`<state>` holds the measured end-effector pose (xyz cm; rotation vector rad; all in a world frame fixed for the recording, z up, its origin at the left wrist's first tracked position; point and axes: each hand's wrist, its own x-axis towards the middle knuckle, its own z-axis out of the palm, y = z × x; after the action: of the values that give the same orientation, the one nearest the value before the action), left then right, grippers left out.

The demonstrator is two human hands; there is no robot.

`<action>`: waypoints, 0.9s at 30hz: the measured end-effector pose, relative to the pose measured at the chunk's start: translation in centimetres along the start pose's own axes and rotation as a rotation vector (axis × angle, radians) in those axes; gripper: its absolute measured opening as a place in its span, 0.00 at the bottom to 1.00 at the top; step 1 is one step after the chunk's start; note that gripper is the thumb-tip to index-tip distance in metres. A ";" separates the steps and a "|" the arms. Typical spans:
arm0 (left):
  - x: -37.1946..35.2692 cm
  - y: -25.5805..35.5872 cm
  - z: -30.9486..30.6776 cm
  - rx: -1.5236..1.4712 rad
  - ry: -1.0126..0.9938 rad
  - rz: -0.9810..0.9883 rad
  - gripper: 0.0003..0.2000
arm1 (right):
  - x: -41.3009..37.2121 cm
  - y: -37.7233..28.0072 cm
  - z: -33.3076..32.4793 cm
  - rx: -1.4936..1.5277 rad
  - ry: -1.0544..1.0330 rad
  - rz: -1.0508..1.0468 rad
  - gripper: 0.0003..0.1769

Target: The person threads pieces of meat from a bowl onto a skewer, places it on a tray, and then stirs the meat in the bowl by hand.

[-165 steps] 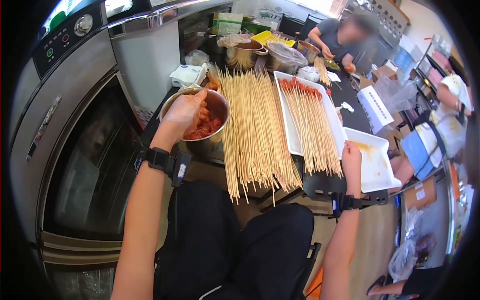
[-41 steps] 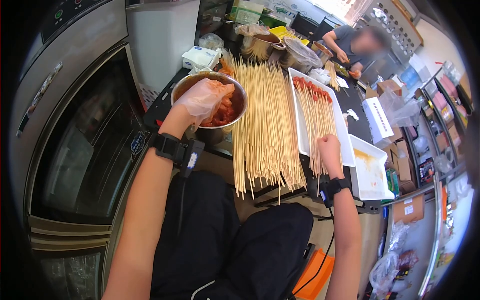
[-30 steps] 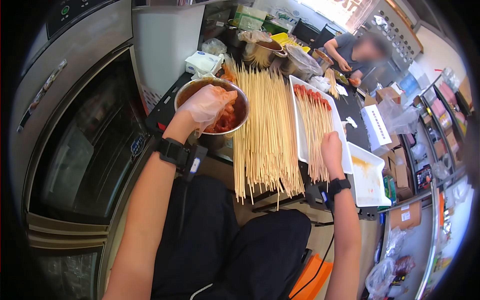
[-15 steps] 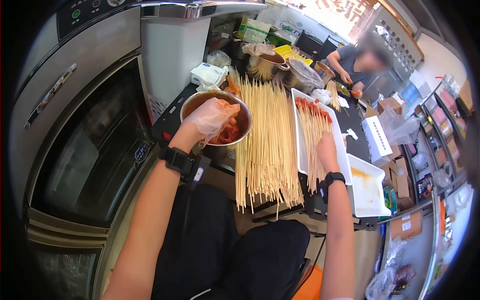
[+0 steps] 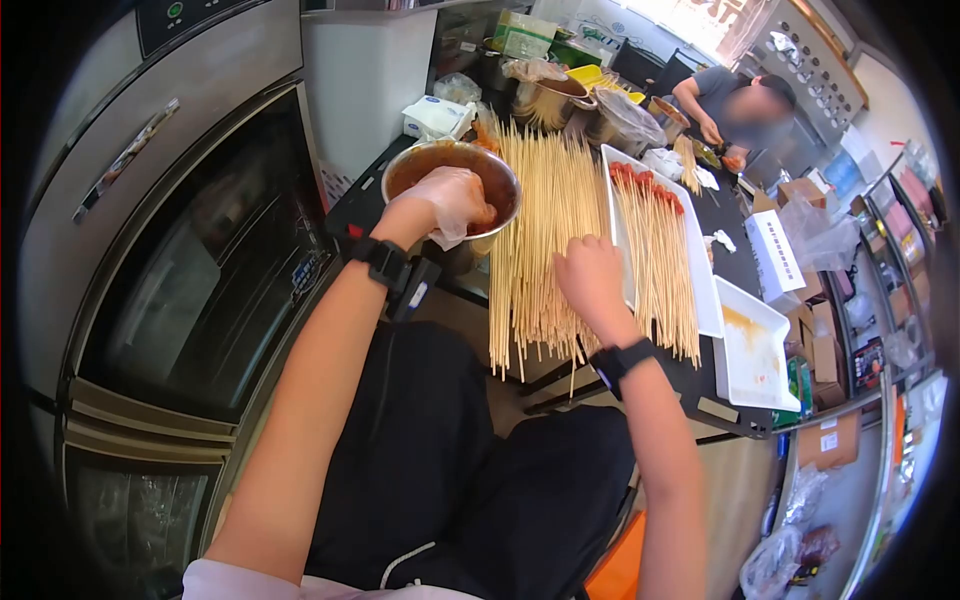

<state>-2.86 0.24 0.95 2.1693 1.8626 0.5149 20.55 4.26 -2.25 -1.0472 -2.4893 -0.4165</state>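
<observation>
My left hand (image 5: 452,200), in a clear plastic glove smeared red, reaches into a metal bowl (image 5: 402,162) of red, sauce-coated meat (image 5: 487,218). Its fingers are curled, and what they grip is hidden. To the right lies a broad pile of bamboo skewers (image 5: 540,200), ends pointing toward me. My bare right hand (image 5: 592,280) is at the pile's right edge, its fingers pinched on a skewer there. Beside it a white tray (image 5: 706,290) holds a row of skewers (image 5: 660,270) with red meat (image 5: 645,185) on their far ends.
A second white tray (image 5: 750,345) with orange liquid stands at the right. Behind the bowl are a tissue box (image 5: 438,118) and metal pots (image 5: 548,103). Across the table another person (image 5: 715,105) works. An oven (image 5: 200,260) stands at left, a white carton (image 5: 775,255) at right.
My right hand has moved left from the tray's skewers to the pile. My left hand has lowered deeper into the bowl. The camera view has shifted slightly.
</observation>
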 end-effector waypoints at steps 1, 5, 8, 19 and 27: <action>0.0 0.2 0.1 0.029 0.003 -0.096 0.17 | 0.2 -0.4 1.3 -0.069 -0.096 0.040 0.04; 0.8 -0.4 0.8 0.233 -0.117 -0.032 0.14 | 1.3 -1.6 2.7 -0.016 -0.029 0.320 0.04; 0.4 -0.4 0.8 0.206 -0.188 -0.043 0.14 | 1.3 -0.9 2.3 0.121 -0.179 0.483 0.04; 0.3 0.0 0.2 0.175 -0.205 -0.146 0.15 | -2.3 0.7 0.0 0.750 -0.003 0.734 0.10; 0.1 0.2 0.5 0.142 -0.157 -0.154 0.13 | -6.4 -3.7 -5.6 1.349 0.079 0.691 0.10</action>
<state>-2.47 0.32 0.63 2.0607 2.0120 0.1813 23.31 -4.52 -0.82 -1.0408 -1.5139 1.2024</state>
